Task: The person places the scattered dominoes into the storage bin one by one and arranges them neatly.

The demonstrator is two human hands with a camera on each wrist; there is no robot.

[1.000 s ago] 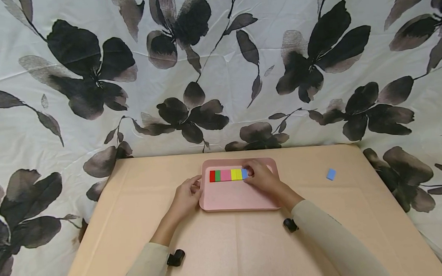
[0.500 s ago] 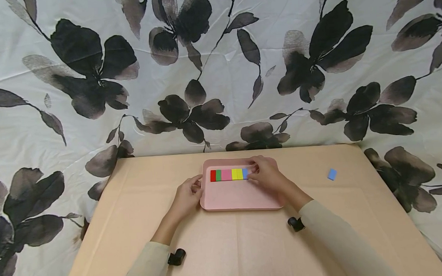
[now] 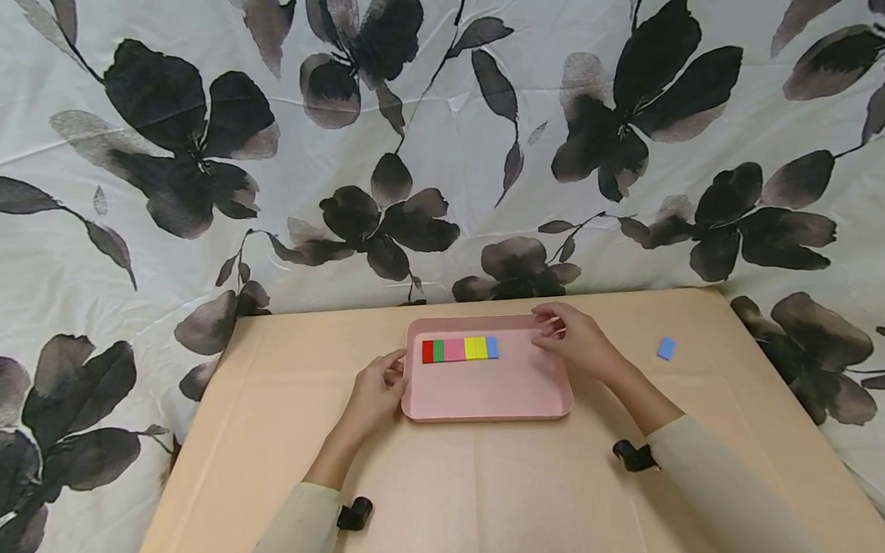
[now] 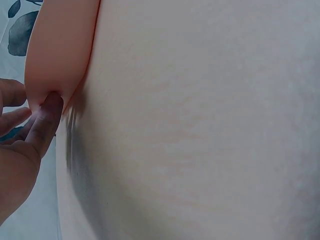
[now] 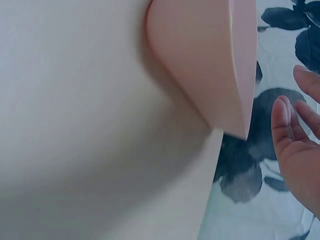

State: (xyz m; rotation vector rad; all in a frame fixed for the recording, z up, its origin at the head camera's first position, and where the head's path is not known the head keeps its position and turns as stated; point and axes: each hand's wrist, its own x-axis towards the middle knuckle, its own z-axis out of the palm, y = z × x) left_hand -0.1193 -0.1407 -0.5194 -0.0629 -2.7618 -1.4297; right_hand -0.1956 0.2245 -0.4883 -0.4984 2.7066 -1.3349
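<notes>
Head view: the right hand (image 3: 583, 344) is being held with loosely curled, empty fingers at the right rim of the pink tray (image 3: 486, 395), while the tray's left edge is being touched by the left hand (image 3: 377, 391). A row of coloured blocks (image 3: 460, 349) is lying finished-looking in the tray's upper part. One blue block (image 3: 666, 348) is being left out at centre right of the frame, so the work is judged nearly done.

Pale beige long sleeves (image 3: 713, 496), small black wrist-worn cameras (image 3: 635, 456)
</notes>
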